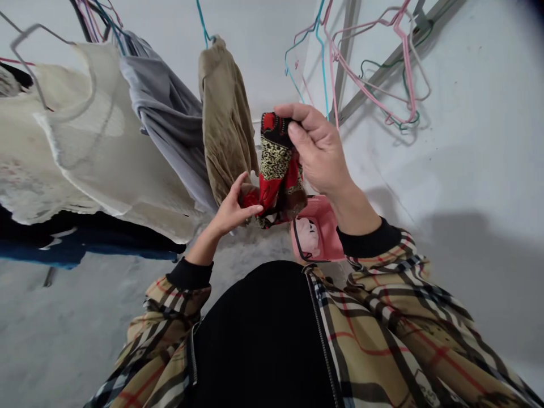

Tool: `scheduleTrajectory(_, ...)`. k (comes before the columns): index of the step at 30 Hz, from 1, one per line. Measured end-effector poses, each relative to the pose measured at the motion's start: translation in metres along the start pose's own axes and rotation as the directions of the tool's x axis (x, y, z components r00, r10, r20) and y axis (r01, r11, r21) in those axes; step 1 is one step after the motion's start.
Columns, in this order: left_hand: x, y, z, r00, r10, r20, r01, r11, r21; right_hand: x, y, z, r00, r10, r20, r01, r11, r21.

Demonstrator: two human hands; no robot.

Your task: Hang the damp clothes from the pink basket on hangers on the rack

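A pair of red, black and yellow patterned underpants (272, 164) hangs from my right hand (321, 147), which pinches the dark waistband between thumb and bent fingers. At the lower left edge of the cloth is my left hand (232, 209). Its thumb lies across the front of the fabric and its index finger points up, with red cloth between them. The other left fingers are partly hidden behind the fabric. Just behind hangs a brown garment (225, 113) on a blue hanger.
A pink basket (327, 226) with a white cloth item (306, 237) inside stands below my right forearm. Pink hangers (410, 68) and a blue hanger (322, 56) hang at upper right by the wall. A cream top (123, 136) and a grey garment (165, 102) hang at left.
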State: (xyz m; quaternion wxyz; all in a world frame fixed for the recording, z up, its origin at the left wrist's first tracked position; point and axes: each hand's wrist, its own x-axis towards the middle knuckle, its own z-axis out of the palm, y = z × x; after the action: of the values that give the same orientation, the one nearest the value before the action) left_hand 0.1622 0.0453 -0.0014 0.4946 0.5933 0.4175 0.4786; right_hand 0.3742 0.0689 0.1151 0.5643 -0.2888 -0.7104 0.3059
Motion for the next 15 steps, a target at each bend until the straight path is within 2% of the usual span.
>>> scheduleTrajectory(2,0.001,0.003,0.0,0.993,0.077,0.092,-0.098,0.961,0.258,0.003,-0.006,0.007,0.999,-0.025,0.021,0.027,0.991,-0.128)
scheduleTrajectory(3,0.001,0.003,-0.004,0.988,0.085,0.128,-0.13,0.907,0.401,0.004,-0.009,0.007,0.999,-0.028,0.026,0.032,0.98,-0.196)
scheduleTrajectory(4,0.001,0.003,-0.009,0.989,0.076,0.129,-0.132,0.844,0.519,0.004,-0.011,0.005,0.999,-0.027,0.03,0.033,0.965,-0.261)
scheduleTrajectory(6,-0.001,-0.001,-0.025,0.997,0.052,0.053,-0.074,0.737,0.672,0.003,-0.011,-0.004,0.999,-0.02,0.032,0.03,0.929,-0.368)
scheduleTrajectory(7,-0.002,-0.004,-0.035,0.998,0.058,-0.011,-0.033,0.712,0.701,0.002,-0.01,-0.01,0.999,-0.016,0.031,0.028,0.91,-0.413)
scheduleTrajectory(9,-0.002,-0.009,-0.055,0.98,0.12,-0.161,0.025,0.722,0.692,-0.002,-0.005,-0.024,1.0,-0.002,0.029,0.017,0.862,-0.507)
scheduleTrajectory(12,-0.002,-0.011,-0.082,0.906,0.256,-0.338,0.014,0.779,0.627,-0.008,0.002,-0.041,0.999,0.035,0.028,-0.008,0.748,-0.664)
scheduleTrajectory(15,0.0,0.0,-0.095,0.825,0.379,-0.42,-0.054,0.791,0.609,-0.013,0.007,-0.05,0.997,0.079,0.018,-0.036,0.635,-0.772)
